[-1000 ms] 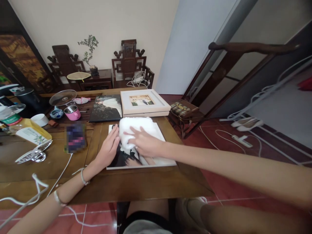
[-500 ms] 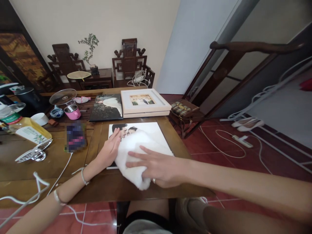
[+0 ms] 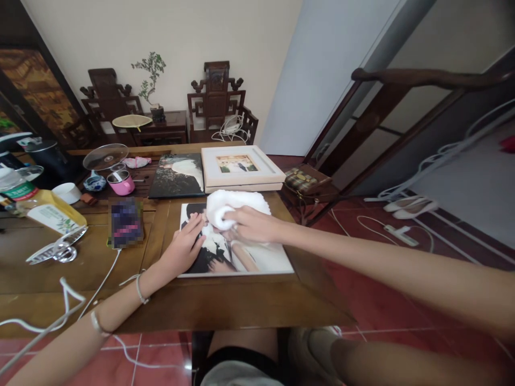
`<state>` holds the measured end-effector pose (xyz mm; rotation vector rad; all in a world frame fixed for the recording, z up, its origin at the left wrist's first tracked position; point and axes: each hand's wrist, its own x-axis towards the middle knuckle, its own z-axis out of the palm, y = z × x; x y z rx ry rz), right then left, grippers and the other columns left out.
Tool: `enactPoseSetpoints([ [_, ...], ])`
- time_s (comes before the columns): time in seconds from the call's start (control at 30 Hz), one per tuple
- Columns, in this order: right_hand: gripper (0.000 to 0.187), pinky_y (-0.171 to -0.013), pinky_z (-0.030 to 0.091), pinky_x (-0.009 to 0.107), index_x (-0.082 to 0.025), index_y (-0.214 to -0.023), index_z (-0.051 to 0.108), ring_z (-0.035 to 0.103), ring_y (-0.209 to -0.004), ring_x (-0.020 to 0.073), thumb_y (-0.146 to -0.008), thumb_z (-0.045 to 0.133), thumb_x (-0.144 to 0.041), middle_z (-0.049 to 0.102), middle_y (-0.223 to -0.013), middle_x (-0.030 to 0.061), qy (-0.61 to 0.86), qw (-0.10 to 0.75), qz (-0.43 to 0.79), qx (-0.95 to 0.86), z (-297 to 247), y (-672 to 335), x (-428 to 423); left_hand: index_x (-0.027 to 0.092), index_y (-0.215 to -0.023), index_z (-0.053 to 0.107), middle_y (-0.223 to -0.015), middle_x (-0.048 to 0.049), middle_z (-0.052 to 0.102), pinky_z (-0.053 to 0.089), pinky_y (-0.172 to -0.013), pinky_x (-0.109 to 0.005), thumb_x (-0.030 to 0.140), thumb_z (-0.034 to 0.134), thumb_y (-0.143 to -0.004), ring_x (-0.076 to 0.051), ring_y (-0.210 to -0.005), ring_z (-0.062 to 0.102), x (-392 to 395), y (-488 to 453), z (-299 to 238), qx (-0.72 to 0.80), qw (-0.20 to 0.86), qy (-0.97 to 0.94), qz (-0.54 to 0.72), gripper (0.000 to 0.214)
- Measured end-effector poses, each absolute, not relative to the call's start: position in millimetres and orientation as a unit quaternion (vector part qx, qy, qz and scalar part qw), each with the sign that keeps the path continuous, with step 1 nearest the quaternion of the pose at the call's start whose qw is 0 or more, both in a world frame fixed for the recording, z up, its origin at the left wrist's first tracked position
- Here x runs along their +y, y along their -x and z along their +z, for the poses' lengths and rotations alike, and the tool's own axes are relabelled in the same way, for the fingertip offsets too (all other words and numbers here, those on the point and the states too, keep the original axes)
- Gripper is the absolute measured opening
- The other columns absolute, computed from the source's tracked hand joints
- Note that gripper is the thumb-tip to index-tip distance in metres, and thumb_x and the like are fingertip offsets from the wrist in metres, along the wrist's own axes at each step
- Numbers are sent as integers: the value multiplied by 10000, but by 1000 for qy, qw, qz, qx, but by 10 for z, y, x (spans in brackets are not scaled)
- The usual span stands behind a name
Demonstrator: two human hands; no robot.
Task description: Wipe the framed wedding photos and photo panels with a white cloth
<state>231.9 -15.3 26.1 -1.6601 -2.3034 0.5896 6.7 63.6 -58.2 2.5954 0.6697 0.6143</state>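
Observation:
A photo panel [image 3: 277,261] with a picture of a couple lies flat on the wooden table [image 3: 241,303] in front of me. My left hand [image 3: 187,244] rests on the panel's left side with its fingers stretched out. Bunched in my right hand [image 3: 251,224] is a white fluffy cloth [image 3: 237,201], which lies over the far part of the panel and hides it there. The fingers of my right hand are partly blurred.
Behind the panel are a dark photo panel [image 3: 177,176] and a white picture frame [image 3: 243,163]. On the left stand a pink mug [image 3: 120,183], an oil bottle [image 3: 52,212], a silver hair claw [image 3: 60,246] and a white cable [image 3: 100,287]. A chair [image 3: 362,123] stands at right.
My right hand has moved away from me with the cloth, from the near part of the panel to its far edge. More of the picture shows. My left hand stays in place.

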Motion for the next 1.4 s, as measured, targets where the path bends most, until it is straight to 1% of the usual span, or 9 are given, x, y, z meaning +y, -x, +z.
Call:
enactPoseSetpoints([
  [0.07, 241, -772, 480, 309, -170, -887, 569, 661, -935, 255, -730, 435, -45, 698, -877, 75, 571, 156, 252, -766, 328, -2200, 27, 147, -1412, 454, -1516, -156, 408, 336, -1138, -511, 277, 392, -988, -287, -1448, 297, 632, -73, -556, 234, 192, -928, 219, 448],
  [0.17, 212, -608, 435, 254, -179, -874, 526, 618, -662, 175, -745, 400, -67, 664, -836, 33, 558, 173, 289, -759, 426, -2005, 266, 143, -1382, 485, -1474, -168, 459, 366, -1122, -497, 261, 401, -983, -293, -1408, 376, 624, -88, -500, 225, 188, -931, 218, 425],
  [0.33, 209, -678, 386, 260, -174, -821, 539, 564, -798, 191, -718, 410, -46, 646, -866, 46, 490, 135, 195, -839, 498, -1768, 495, 127, -1288, 555, -1283, -179, 599, 453, -1041, -471, 252, 407, -978, -287, -1232, 552, 613, -97, -435, 227, 189, -930, 221, 365],
  [0.53, 237, -607, 383, 250, -178, -893, 552, 565, -681, 171, -738, 406, -73, 622, -764, 20, 516, 121, 246, -812, 456, -1985, 419, 134, -1367, 497, -1423, -176, 505, 372, -1121, -485, 268, 392, -985, -287, -1361, 436, 617, -79, -472, 220, 189, -931, 221, 418],
  [0.8, 333, -754, 437, 341, -141, -994, 627, 590, -816, 243, -756, 406, -65, 661, -870, 100, 558, 58, 113, -820, 175, -2772, -105, 176, -1428, 440, -1508, -145, 425, 309, -1160, -498, 303, 371, -996, -265, -1445, 307, 628, -62, -572, 236, 187, -927, 223, 455],
  [0.93, 389, -892, 449, 416, -145, -1121, 623, 592, -1073, 296, -802, 405, -98, 632, -1187, 164, 616, 24, 99, -781, 95, -3069, -336, 173, -1429, 439, -1514, -142, 418, 297, -1167, -486, 306, 364, -996, -261, -1448, 301, 617, -71, -542, 244, 185, -929, 208, 459],
  [1.03, 398, -1015, 395, 499, -148, -1126, 622, 477, -1289, 319, -787, 427, -74, 448, -1459, 177, 610, 10, 86, -788, 66, -3109, -410, 144, -1426, 441, -1515, -156, 412, 298, -1166, -485, 304, 362, -995, -268, -1454, 284, 619, -84, -522, 243, 182, -931, 200, 467],
  [1.2, 390, -1068, 290, 663, -128, -1046, 653, 190, -1447, 371, -719, 470, -18, 345, -1532, 184, 559, 17, 54, -827, -15, -2844, -667, 144, -1423, 440, -1518, -163, 404, 312, -1155, -505, 303, 365, -991, -279, -1451, 288, 624, -86, -515, 241, 184, -932, 200, 467],
  [1.4, 268, -1107, 231, 668, -163, -818, 696, 170, -1442, 386, -651, 533, -31, 355, -1528, 156, 456, 93, -8, -885, -242, -2559, -1291, 178, -1441, 419, -1536, -145, 380, 304, -1160, -499, 308, 366, -995, -268, -1448, 299, 601, -69, -512, 253, 187, -929, 196, 468],
])
